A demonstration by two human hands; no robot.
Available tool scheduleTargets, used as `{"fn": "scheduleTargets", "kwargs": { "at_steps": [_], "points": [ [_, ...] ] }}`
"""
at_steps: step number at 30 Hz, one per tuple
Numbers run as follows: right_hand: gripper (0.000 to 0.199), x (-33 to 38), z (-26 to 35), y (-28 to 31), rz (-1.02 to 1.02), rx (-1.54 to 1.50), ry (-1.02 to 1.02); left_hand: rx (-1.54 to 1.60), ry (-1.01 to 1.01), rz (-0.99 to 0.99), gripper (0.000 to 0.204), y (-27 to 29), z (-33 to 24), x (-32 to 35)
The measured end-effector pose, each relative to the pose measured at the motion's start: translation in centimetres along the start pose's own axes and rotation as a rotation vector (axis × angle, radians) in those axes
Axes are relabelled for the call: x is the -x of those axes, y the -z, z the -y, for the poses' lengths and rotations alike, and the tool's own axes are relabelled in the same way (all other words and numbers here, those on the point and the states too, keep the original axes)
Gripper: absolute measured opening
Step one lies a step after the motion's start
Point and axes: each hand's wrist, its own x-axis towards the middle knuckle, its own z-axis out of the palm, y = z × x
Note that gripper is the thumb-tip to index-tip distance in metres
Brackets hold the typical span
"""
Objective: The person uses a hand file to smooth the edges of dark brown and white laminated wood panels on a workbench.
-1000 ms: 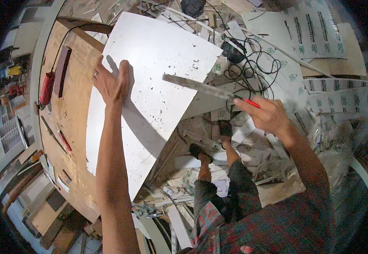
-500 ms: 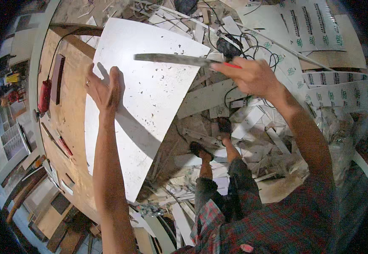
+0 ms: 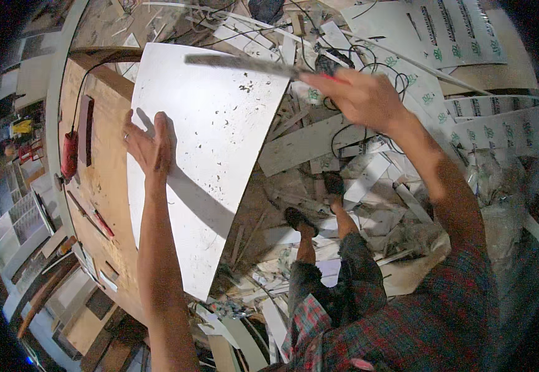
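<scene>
Currently left hand (image 3: 148, 144) flat, fingers spread, pressing white panel (image 3: 201, 155) on plywood worktop (image 3: 105, 186); right hand (image 3: 359, 99) fingers wrapped around hand saw (image 3: 244, 63) at panel's far edge.

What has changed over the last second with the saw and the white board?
The right hand has carried the handsaw from the board's right edge up and across to its far end, where the blade now lies over the white board. The left hand stays flat on the board's left edge, and the board stays on the wooden workbench.
</scene>
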Motion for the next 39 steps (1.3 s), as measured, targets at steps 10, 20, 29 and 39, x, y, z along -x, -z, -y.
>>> {"fn": "scheduleTargets", "kwargs": {
  "at_steps": [10,20,29,39],
  "points": [
    [0.05,-2.2,-2.5,-1.0,-0.181,-0.076,-0.156,0.054,-0.032,-0.005,0.085,-0.6,0.0,-0.5],
    [0.038,29.9,3.3,-3.6,-0.062,-0.501,-1.079,-0.085,-0.336,0.175,0.075,-0.7,-1.2,-1.9],
    [0.045,47.1,16.0,-3.4,0.034,-0.595,-1.311,0.493,-0.914,0.914,0.081,-3.8,-22.0,24.9],
    [0.025,35.7,4.5,-6.9,-0.215,-0.741,-1.179,0.348,0.536,0.968,0.066,10.1,4.1,42.9]
  ]
}}
